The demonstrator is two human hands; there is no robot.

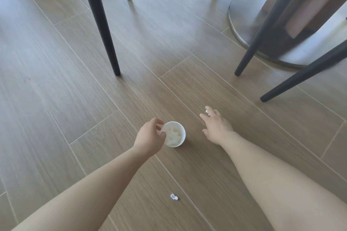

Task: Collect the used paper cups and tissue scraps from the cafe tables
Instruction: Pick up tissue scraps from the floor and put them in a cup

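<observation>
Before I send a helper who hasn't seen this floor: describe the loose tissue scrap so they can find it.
Find the white paper cup on the wood floor, at the left hand. Nearer the camera, between the forearms, lies a tiny crumpled tissue scrap, lying alone.

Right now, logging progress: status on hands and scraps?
Left hand grip on paper cup rim. Right hand pinching tissue scrap. One scrap left on floor.

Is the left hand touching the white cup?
Touching. In the head view the left hand has its fingers curled over the rim of the paper cup, with no gap showing between them.
</observation>
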